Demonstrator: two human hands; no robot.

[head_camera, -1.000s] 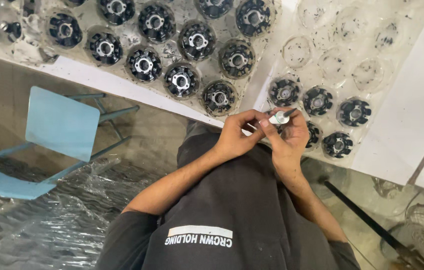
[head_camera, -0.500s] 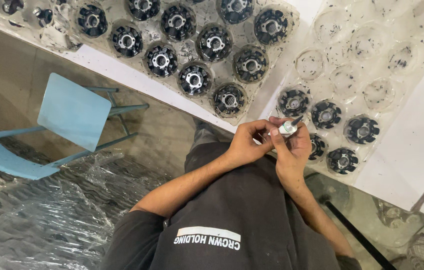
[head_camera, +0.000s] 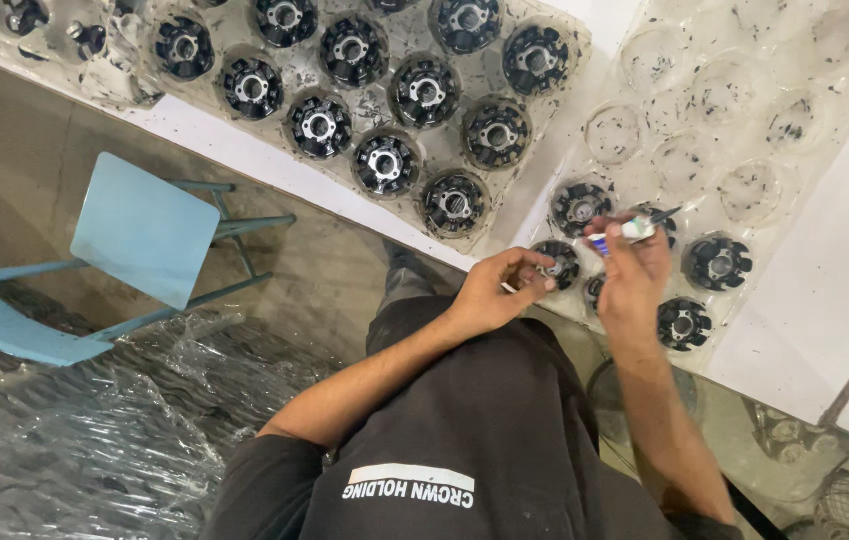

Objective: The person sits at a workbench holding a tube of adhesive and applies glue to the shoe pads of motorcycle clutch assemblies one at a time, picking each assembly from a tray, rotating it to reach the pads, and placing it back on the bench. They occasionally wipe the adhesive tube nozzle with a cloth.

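- Hands sit at centre right of the frame, over the near edge of a clear plastic tray (head_camera: 744, 120) on a white table (head_camera: 824, 300).
- Right hand (head_camera: 634, 285) pinches a small white tube (head_camera: 634, 230) with a dark tip, above the tray's lower pockets.
- Left hand (head_camera: 499, 290) curls loosely with fingertips on a black round part (head_camera: 556, 262) in its pocket; whether it grips cannot be told.
- Second tray (head_camera: 384, 110), upper centre, is full of like parts.
- Blue chair (head_camera: 134, 235) stands at left.
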